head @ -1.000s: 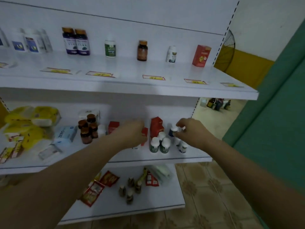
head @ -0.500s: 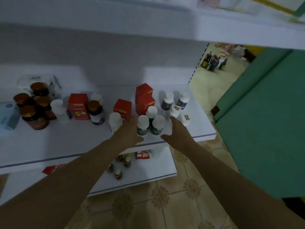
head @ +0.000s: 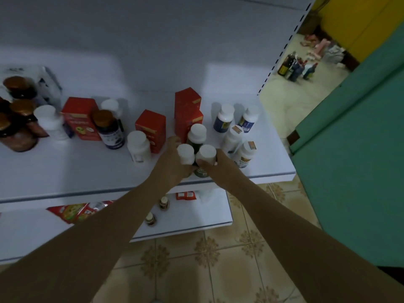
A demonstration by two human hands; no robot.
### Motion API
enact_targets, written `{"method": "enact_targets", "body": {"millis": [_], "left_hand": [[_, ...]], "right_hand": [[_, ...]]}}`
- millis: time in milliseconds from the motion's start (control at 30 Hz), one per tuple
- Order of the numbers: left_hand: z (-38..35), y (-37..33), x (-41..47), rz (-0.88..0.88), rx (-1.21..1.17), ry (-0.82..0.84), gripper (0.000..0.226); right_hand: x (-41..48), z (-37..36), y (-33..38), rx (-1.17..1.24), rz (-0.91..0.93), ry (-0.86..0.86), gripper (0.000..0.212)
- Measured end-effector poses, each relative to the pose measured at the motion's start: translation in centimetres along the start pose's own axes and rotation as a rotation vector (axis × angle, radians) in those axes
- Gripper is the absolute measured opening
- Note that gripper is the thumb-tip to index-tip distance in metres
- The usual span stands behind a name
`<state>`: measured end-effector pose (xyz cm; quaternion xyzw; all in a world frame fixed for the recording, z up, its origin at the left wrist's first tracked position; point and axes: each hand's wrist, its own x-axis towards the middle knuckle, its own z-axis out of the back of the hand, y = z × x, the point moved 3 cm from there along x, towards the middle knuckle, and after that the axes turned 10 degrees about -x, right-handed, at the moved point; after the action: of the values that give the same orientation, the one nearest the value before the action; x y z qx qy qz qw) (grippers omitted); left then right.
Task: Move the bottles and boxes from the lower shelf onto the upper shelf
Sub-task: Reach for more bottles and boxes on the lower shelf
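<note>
Fingers (head: 175,141) curled: left hand (head: 172,165) grips one white-capped bottle (head: 185,153), right hand (head: 219,164) its neighbour (head: 205,153), both at lower shelf (head: 87,171) front edge. Grasp step, I judge; next calls for lifting both clear.

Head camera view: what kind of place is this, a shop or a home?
Probably a small shop, perhaps a pharmacy: a white display shelf holds many white-capped bottles and red boxes, with more bottles standing on the floor beyond.

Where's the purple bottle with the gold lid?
The purple bottle stands on the shelf, left of centre in the head view, at the right edge of a red box, with a white bottle on its right.
</note>
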<state>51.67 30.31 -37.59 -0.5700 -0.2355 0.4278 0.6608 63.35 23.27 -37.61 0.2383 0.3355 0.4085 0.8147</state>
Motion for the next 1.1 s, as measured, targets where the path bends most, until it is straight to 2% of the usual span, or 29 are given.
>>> {"method": "enact_targets", "body": {"millis": [100,200,333,433,567,667,767,800,933,1100], "left_hand": [[1.8,-1.6,-1.8,0.031,-0.124,-0.055,0.053],[3.8,-4.3,-4.6,0.05,-0.272,0.002,0.04],[6.5,-9.4,-9.3,0.082,-0.569,-0.03,0.017],[8.4,-13.7,-13.5,0.024,-0.709,0.0,0.015],[10.9,-19.5,-19.4,-0.116,-0.708,0.081,0.032],[12.6,-23.5,-22.5,-0.168,-0.685,0.084,0.047],[14.4,-27.1,-24.6,-0.229,-0.687,0.064,0.055],[15.0,-28.2,-25.2,-0.251,-0.674,0.05,0.055],[17.4,-31.2,-27.4,-0.308,-0.652,0.039,0.031],[19.9,-33.0,-29.5,-0.337,-0.606,0.066,0.02]], "right_hand": [[-2.3,1.6,1.3,0.123,0.022,0.038,0.052],[-5.7,3.3,3.6,0.237,0.08,0.108,0.037],[-10.5,5.7,7.9,0.373,0.176,0.188,0.042],[-14.4,7.8,11.8,0.561,0.243,0.225,0.022],[-20.4,10.3,17.0,0.676,0.418,0.247,0.031],[-24.8,12.2,20.7,0.789,0.502,0.257,0.029],[-28.2,13.8,24.0,0.765,0.594,0.271,0.041],[-29.1,14.2,24.8,0.742,0.612,0.263,0.041],[-30.9,15.4,27.4,0.702,0.627,0.203,0.032],[-32.4,15.3,30.3,0.632,0.67,0.135,0.039]]}}
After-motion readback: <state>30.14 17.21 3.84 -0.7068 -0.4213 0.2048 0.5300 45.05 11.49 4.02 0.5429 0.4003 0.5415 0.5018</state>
